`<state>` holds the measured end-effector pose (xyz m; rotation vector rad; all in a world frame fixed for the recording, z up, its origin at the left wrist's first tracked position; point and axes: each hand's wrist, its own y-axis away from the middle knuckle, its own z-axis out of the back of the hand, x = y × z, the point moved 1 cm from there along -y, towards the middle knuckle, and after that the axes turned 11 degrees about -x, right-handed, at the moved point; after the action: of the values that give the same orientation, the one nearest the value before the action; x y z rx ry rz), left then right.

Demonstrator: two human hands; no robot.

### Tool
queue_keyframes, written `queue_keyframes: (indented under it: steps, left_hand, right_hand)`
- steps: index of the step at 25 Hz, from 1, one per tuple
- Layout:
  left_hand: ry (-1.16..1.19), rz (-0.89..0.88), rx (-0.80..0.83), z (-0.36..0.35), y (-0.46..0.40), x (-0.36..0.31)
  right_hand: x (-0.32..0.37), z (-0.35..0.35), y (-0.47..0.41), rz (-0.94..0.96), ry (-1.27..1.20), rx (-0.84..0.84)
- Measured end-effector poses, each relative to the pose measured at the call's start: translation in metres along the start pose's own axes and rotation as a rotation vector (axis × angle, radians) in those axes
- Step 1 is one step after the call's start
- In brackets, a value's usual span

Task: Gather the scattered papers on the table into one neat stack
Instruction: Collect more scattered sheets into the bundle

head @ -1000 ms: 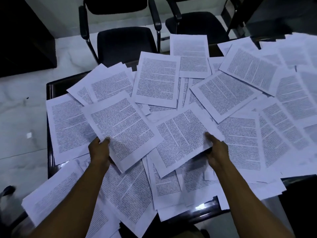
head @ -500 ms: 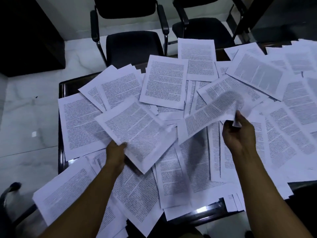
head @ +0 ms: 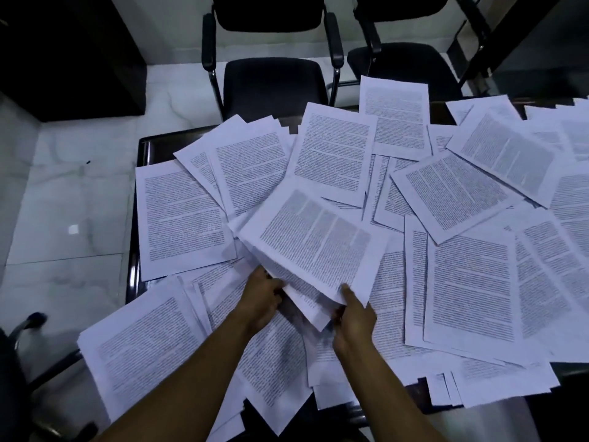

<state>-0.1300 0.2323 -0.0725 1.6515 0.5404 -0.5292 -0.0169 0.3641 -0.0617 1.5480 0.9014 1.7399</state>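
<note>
Surroundings: the dark table (head: pixel 149 148) carries printed sheets over nearly all of its surface; bare glossy top shows only along the left edge, at the far left corner and in a strip at the near edge. Two black armchairs stand at the far edge, one (head: pixel 274 84) behind the middle, the other (head: pixel 404 71) further right, both with padded seats and thin metal frames. A dark cabinet (head: pixel 63 52) stands on the pale marble-patterned floor (head: pixel 63 202) beyond the far left corner. Part of another chair (head: pixel 28 323) shows off the near left corner.

Obstructions: the scattered papers (head: pixel 471 282) overlap at every angle, several overhanging the near and left edges, so no sheet lies free of its neighbours.

Task items: the gathered sheets (head: pixel 315 247) sit tilted above the litter, near the middle of the near half of the surface. The left hand (head: pixel 261 298) grips their lower left corner, fingers curled under. The right hand (head: pixel 353 317) pinches the lower right corner, thumb on top. The two hands are close together, just apart. How many sheets they hold cannot be told.

Materials: the sheets are thin white rectangles, flat, densely printed in black text blocks; the top held sheet is blurred.
</note>
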Motion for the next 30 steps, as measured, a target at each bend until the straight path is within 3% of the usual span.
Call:
queue_keyframes:
  steps: [8,11,14,17,24,26,27,30]
  left_hand:
    - [0.078,0.000,0.068,-0.011,-0.003,-0.007]
    - [0.212,0.094,0.116,-0.011,-0.002,-0.007]
    - [0.225,0.172,0.045,-0.012,-0.001,-0.006]
    - [0.143,0.118,-0.062,-0.010,-0.011,-0.001]
    - [0.094,0.095,-0.104,-0.001,-0.025,0.004]
    - [0.066,0.066,-0.115,0.004,-0.027,0.003]
    - [0.054,0.046,-0.128,0.009,-0.029,0.002]
    - [0.021,-0.019,-0.210,0.030,-0.034,-0.004]
  right_hand:
    - [-0.019,0.015,0.019,0.012,0.448,0.117]
    - [-0.022,0.019,0.031,-0.009,0.561,0.191]
    - [-0.026,0.023,0.035,-0.029,0.628,0.243]
    - [-0.029,0.023,0.037,-0.054,0.684,0.309]
    - [-0.026,0.021,0.050,-0.094,0.877,0.428]
    - [-0.012,0.022,0.050,0.064,1.099,0.475]
    - [-0.002,0.022,0.045,0.247,1.217,0.452]
    - [0.037,0.012,0.014,0.824,1.304,0.172]
